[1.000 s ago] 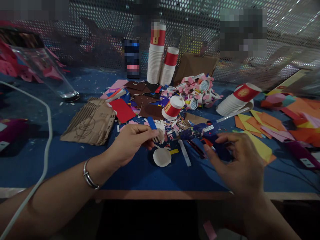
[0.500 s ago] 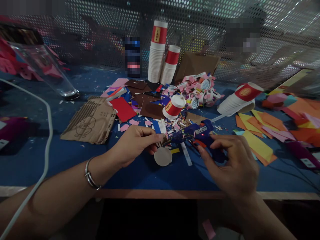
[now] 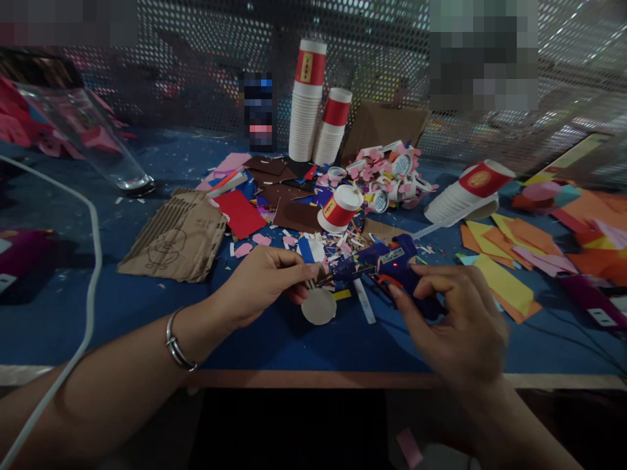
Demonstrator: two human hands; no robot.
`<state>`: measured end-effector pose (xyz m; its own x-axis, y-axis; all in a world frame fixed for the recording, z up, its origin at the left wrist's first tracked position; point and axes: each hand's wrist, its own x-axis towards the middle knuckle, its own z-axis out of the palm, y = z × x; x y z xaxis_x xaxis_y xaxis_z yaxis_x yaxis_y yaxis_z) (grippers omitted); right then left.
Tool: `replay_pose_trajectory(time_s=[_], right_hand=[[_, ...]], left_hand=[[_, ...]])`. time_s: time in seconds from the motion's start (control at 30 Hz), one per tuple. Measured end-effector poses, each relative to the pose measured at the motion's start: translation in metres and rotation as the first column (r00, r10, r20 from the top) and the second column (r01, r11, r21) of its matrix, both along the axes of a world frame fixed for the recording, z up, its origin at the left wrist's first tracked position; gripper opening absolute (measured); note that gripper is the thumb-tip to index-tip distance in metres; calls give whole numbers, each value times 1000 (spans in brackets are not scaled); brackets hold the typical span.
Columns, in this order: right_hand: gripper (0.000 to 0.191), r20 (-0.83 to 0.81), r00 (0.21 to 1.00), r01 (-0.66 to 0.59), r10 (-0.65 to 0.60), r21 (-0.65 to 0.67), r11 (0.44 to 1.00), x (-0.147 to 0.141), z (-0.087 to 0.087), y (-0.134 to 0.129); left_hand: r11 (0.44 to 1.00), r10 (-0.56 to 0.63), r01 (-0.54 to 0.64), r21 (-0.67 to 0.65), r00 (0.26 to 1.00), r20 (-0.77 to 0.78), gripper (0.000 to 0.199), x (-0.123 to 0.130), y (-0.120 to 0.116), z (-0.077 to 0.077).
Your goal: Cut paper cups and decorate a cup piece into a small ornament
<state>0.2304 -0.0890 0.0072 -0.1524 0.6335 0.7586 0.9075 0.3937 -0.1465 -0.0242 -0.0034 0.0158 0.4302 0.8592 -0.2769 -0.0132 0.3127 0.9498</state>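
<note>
A blue hot glue gun (image 3: 399, 256) with an orange trigger and a small red light is held by my right hand (image 3: 455, 320), fingers closed about its handle. Its nozzle points left, and a clear glue stick (image 3: 435, 225) juts out of its back. My left hand (image 3: 264, 284) is closed in a pinch right at the nozzle tip. What it pinches is small and dark there, and I cannot make it out. Just below those fingertips lies a pale round disc (image 3: 318, 308). Beneath the gun are a white strip (image 3: 364, 301) and many paper scraps.
Stacked paper cups (image 3: 306, 117) stand at the back; another stack (image 3: 467, 189) leans at right. An upturned cup (image 3: 341, 209) sits mid-table before a pile of pink-trimmed pieces (image 3: 392, 173). Cardboard (image 3: 174, 235), a glass bottle (image 3: 93, 137) and a white cable (image 3: 95, 261) are at left.
The glue gun has turned very slightly in my right hand. My left hand keeps its pinch at the nozzle, and the rest of the table looks the same.
</note>
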Motion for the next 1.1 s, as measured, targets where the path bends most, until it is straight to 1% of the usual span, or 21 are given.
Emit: replay_pose_trajectory(time_s=[0.37, 0.57, 0.77, 0.87, 0.97, 1.03, 1.1], right_hand=[[32, -2, 999, -34, 34, 23, 999, 2, 2, 0], [32, 7, 999, -33, 32, 31, 999, 1, 3, 1], [31, 16, 1000, -25, 24, 28, 999, 0, 4, -2], [32, 32, 999, -23, 22, 37, 999, -2, 5, -4], [33, 54, 999, -12, 8, 64, 998, -2, 6, -5], [34, 78, 997, 4, -10, 78, 997, -2, 6, -6], [35, 97, 995, 17, -26, 92, 996, -2, 6, -7]], left_hand=[[1000, -8, 8, -27, 1000, -17, 29, 0, 1, 1], [1000, -20, 19, -20, 999, -34, 30, -1, 0, 0], [999, -23, 21, -45, 999, -45, 29, -1, 0, 1], [996, 4, -7, -93, 1000, -27, 29, 0, 0, 3], [982, 55, -53, -180, 998, 6, 28, 1, 0, 5], [969, 84, -74, -237, 996, 32, 25, 2, 0, 6], [960, 106, -85, -267, 992, 66, 20, 2, 1, 6]])
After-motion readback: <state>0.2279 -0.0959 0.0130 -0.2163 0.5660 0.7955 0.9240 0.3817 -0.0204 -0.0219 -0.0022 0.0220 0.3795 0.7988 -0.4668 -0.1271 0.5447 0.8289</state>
